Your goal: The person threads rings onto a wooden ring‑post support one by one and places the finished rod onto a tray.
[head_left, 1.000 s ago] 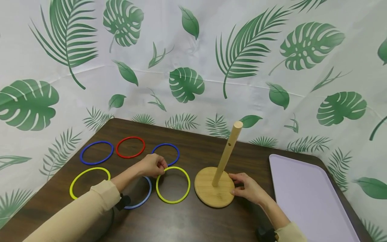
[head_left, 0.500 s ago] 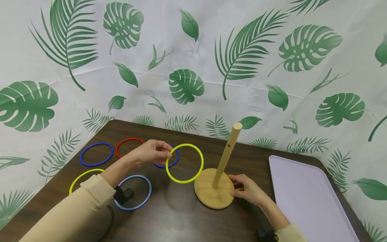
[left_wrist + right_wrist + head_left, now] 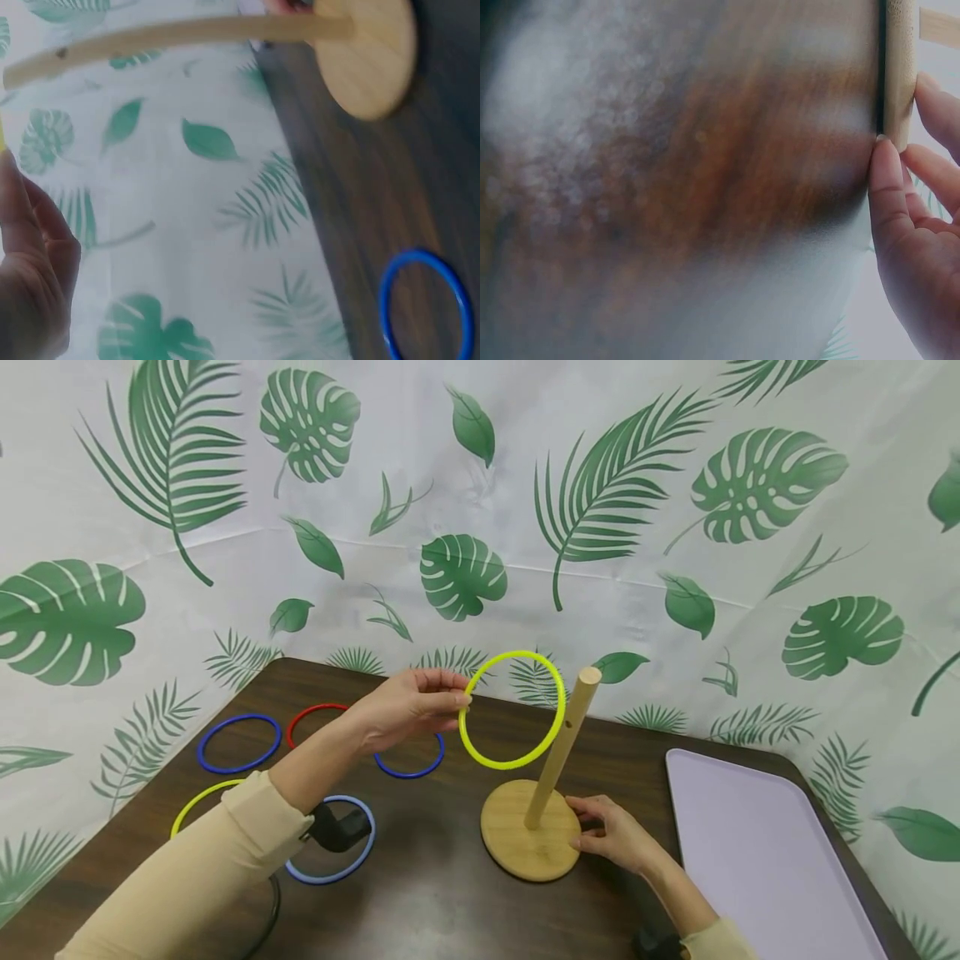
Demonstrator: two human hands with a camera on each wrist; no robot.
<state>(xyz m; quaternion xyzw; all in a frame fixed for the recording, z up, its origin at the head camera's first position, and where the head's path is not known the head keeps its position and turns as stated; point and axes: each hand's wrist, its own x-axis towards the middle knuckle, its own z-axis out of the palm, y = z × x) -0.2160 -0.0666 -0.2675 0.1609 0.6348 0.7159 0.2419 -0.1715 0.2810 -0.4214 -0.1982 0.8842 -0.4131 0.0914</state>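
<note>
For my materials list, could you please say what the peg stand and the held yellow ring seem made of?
Peg stand: light wood, perhaps bamboo, smooth; its base shows grain. Held yellow ring: probably plastic, from its bright colour; finish unclear.

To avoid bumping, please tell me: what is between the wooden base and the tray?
In the head view: the right hand, holding the wooden base at its edge, then tabletop before the tray.

Six rings (image 3: 512, 765) (altogether), one stand (image 3: 551, 772), one tray (image 3: 765, 835)

White leaf-print backdrop (image 3: 390, 435), dark wood-grain table (image 3: 442, 885), lavender tray (image 3: 765, 852) lying flat at the table's right side
</note>
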